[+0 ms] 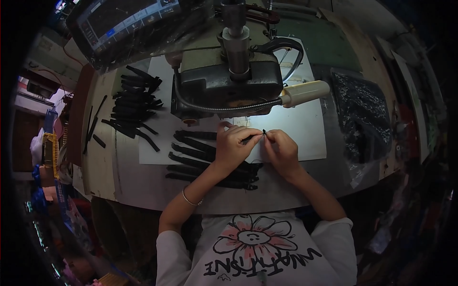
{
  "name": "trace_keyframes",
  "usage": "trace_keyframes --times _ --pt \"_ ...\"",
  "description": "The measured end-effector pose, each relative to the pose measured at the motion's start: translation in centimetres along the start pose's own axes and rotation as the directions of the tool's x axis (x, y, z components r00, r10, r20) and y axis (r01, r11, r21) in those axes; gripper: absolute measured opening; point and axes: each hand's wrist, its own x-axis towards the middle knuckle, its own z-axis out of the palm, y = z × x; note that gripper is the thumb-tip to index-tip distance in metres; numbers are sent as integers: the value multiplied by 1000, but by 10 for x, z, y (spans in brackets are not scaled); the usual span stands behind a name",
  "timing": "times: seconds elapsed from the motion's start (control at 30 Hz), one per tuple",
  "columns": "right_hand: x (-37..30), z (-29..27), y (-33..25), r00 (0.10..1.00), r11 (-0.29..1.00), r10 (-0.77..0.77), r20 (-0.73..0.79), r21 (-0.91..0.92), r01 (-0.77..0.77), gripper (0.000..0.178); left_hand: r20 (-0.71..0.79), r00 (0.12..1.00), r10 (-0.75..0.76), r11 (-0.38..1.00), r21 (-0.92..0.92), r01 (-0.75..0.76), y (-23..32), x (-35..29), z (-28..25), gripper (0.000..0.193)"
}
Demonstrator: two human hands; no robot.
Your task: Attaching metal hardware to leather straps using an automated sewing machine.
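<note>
My left hand (233,148) and my right hand (285,150) meet just below the sewing machine head (229,86). Their fingertips pinch the end of a narrow black fabric strip (264,131) between them. Most of that strip is hidden by the left hand. Several more black fabric strips (193,151) lie fanned out under and beside my left wrist, some reaching past it toward the right. White paper (310,145) lies beneath both hands, lit brightly near the machine.
A bundle of black strips (136,102) lies on the left, with a few loose ones beside it. A cream-coloured lamp (305,93) juts right from the machine. Black pieces in clear plastic (360,114) lie at the right. A plastic-covered screen (129,24) hangs far left.
</note>
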Motion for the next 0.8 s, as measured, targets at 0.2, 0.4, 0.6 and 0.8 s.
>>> trace_keyframes --times 0.2,0.4,0.6,0.8 --pt "1 1 0 993 992 -117 -13 -44 116 14 8 999 -40 999 -11 40 -1 -3 0 7" --pt "-1 1 -1 998 999 -43 -41 14 44 14 -25 1000 2 1000 7 -2 0 -1 1 5" --pt "-5 0 2 1000 999 27 1 25 -27 12 40 944 327 882 346 -320 -3 2 -3 6" --pt "-1 2 0 981 981 -184 -55 -64 181 19 37 996 -77 986 -142 82 -6 -1 -2 9"
